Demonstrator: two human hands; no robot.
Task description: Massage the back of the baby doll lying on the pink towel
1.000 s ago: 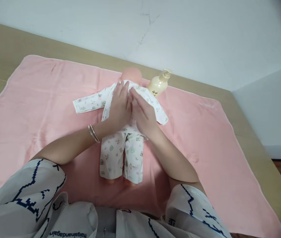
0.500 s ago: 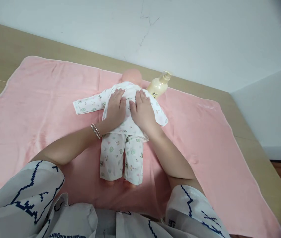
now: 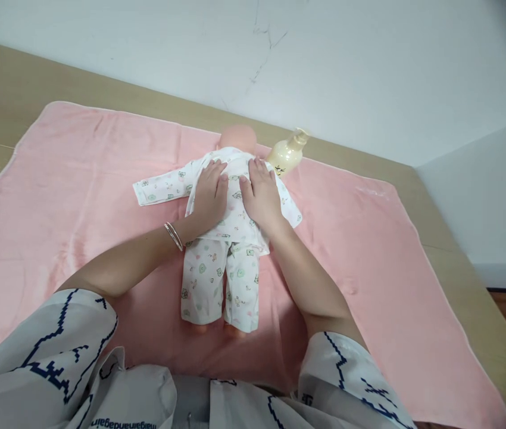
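While the doll (image 3: 234,205) lies on the blanket (image 3: 346,250), left hand (image 3: 211,193) and right hand (image 3: 262,193) rest flat on it, gripping nothing.
Probably light — soft outside, firmer beneath — best held around its sides.

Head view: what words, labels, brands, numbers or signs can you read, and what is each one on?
"…gainandagain": upside down on the person's shirt; its first letters are unclear.
Bottle: dark markings, too small to read.
Left sleeve and right sleeve: navy marks, no word I can make out.
Doll's clothes: small printed pictures, no legible text.
No numbers are legible.
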